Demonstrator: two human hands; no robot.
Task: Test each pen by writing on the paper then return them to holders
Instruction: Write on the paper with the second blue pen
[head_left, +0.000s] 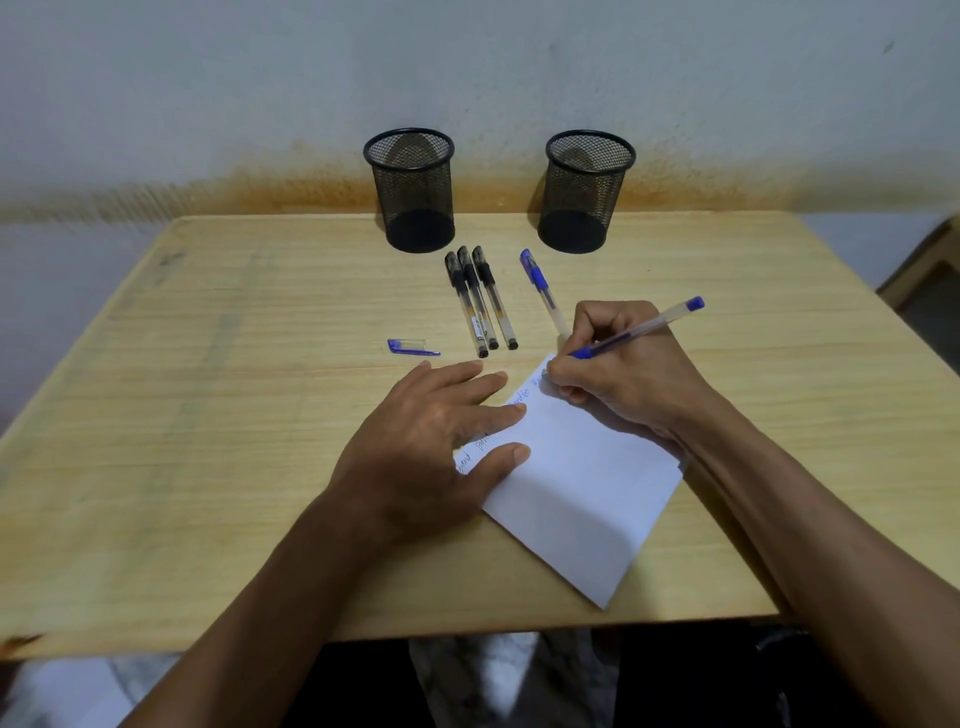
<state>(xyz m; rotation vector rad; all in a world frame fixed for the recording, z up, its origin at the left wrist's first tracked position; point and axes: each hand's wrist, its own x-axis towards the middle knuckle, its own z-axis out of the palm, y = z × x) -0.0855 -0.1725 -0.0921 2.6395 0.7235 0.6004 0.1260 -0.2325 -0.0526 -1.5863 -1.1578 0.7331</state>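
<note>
On the wooden table (208, 415) lay five pens in all, counted as follows: three black pens (480, 301) rested side by side, touching or nearly so, just near of the left holder; one capped blue pen (543, 288) lay alone to their right, its near end running behind the right hand; and a fifth, an uncapped blue pen (639, 328), was gripped in the right hand (623, 379), fingers curled round its lower barrel, its tip at the far edge of the paper and its blue end pointing up and to the right. One loose blue cap (412, 347) lay on the table to the left of the black pens. Two black mesh holders (410, 189) stood upright at the far edge, the left holder and the right holder (587, 189) well apart, with no pen showing in either. One sheet of white paper (582, 499) lay turned at an angle near the middle, bearing several small handwritten words along its far left edge. The left hand (441, 441) rested flat with straight, spread fingers, pressing on the paper's left edge, apart from the right hand. The table was pale with visible grain and some scuffs. Behind it rose a pale wall (208, 78) with a rust-brown stain band along its foot.
</note>
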